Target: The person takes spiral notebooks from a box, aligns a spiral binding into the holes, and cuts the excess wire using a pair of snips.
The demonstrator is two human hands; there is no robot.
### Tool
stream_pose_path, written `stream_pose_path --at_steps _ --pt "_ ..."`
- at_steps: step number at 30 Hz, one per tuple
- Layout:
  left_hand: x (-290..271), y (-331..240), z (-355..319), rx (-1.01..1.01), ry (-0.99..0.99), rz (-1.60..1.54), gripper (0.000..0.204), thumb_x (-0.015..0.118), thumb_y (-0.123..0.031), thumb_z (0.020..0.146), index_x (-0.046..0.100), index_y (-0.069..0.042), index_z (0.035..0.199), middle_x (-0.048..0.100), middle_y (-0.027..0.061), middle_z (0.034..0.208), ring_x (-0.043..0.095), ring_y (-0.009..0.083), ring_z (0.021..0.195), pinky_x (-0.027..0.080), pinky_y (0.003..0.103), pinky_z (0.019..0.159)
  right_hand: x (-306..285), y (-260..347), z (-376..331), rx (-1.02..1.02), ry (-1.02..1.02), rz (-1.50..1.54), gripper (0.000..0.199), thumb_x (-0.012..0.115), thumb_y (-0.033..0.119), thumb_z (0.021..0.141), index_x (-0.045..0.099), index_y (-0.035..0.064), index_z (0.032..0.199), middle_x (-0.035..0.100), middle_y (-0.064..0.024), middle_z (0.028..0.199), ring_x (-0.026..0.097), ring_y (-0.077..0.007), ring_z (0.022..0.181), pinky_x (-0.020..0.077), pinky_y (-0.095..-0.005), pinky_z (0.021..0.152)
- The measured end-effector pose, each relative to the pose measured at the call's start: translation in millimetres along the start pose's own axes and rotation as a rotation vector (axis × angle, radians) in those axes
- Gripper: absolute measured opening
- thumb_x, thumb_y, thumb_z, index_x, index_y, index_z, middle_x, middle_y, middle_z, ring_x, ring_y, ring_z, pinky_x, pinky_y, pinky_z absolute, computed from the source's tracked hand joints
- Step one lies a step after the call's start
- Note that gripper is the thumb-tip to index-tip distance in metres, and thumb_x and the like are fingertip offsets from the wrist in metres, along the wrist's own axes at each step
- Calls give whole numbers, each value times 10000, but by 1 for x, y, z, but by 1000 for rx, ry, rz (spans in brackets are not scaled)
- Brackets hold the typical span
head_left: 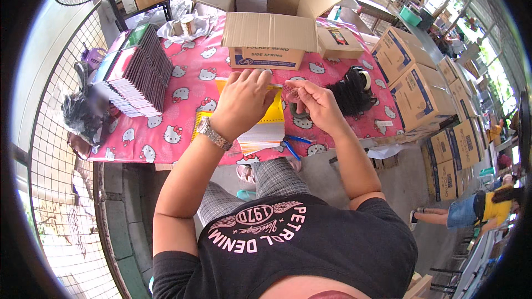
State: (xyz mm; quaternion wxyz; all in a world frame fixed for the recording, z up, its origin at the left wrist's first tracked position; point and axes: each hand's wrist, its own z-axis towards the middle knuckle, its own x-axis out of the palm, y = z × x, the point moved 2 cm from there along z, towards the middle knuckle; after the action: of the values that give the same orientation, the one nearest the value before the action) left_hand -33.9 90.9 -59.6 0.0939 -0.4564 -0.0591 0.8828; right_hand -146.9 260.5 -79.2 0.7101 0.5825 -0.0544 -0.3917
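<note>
A stack of spiral notepads with yellow covers [271, 113] lies in front of me at the table's near edge, its white pages facing me. My left hand [244, 99], with a metal watch on the wrist, lies over the stack's far left part. Its fingers are curled onto the top yellow cover, and the fingertips are hidden. Just right of the stack, my right hand [317, 105] is raised with thumb and forefinger pinched together. What they hold is too small to make out. Beside the stack's near right corner lies a blue-handled hand tool [293, 147].
An open carton [270, 30] stands at the back, beside a smaller box [339, 44]. Tall stacks of notebooks [133, 72] rise at the left. Black coils [349, 93] and a tape roll [364, 80] lie right. Stacked cartons [418, 91] flank the table; a person [471, 210] is beyond.
</note>
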Motion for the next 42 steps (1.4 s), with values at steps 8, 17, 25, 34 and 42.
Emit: stream_pose_path --at_steps 8,17,25,34,42 --pt "1 -10 2 54 79 58 252 601 -236 913 540 -104 1119 640 78 1005 602 266 969 413 408 869 -4 34 2 -171 -57 -352 344 632 104 929 562 51 1261 644 -102 917 623 -167 784 520 -323 709" --pt "6 -3 5 63 100 -132 163 584 -224 938 585 -80 1017 645 63 971 600 262 979 374 501 983 1 -217 24 369 -194 -974 446 549 387 948 557 33 1219 657 -203 1031 635 -345 1031 510 -506 866" --pt "8 -3 -11 -177 -24 70 318 653 -390 882 602 -118 1038 588 61 1022 528 295 1065 272 660 982 -4 -229 27 278 43 -451 445 602 287 817 616 44 1188 625 -143 1200 613 -304 1092 436 -457 1004" --pt "3 -5 -7 -120 -29 15 356 752 -414 779 632 -126 950 603 41 952 550 258 983 381 442 828 -52 -3 53 -23 577 266 542 551 276 798 622 22 1271 474 -214 1422 482 -329 1303 336 -441 1119" --pt "-1 -3 -9 -124 -26 -3 381 770 -407 763 620 -120 964 605 58 957 550 277 991 395 432 854 -38 6 56 1 560 314 504 549 181 814 595 17 1288 568 -129 1333 484 -255 1291 333 -385 1117"
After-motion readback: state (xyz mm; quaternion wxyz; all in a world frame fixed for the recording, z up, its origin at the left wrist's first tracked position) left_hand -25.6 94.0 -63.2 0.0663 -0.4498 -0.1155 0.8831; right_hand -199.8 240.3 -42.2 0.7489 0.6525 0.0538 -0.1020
